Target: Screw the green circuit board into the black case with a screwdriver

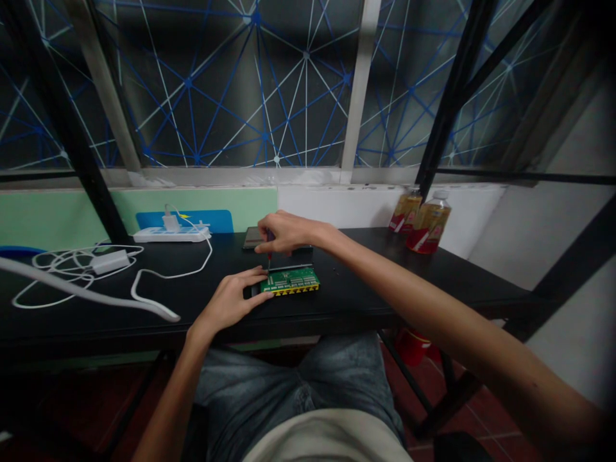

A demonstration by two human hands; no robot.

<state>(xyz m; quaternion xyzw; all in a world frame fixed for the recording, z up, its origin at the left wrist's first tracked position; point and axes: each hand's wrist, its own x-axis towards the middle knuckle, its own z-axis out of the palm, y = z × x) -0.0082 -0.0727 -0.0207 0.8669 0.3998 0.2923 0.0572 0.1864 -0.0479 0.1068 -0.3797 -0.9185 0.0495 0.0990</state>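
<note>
A green circuit board with a row of yellow ports along its near edge lies on the black table in a dark casing. My left hand grips the left end of the board, thumb at the near edge and fingers at the far edge. Above it, my right hand is closed around a screwdriver with a dark handle. The screwdriver points straight down and its tip reaches the board's far left corner; whether a screw sits under it is too small to tell.
Behind my right hand lies a dark flat panel. White cables with an adapter and a power strip occupy the table's left side. Two bottles stand at the back right. Below the table is a red bucket.
</note>
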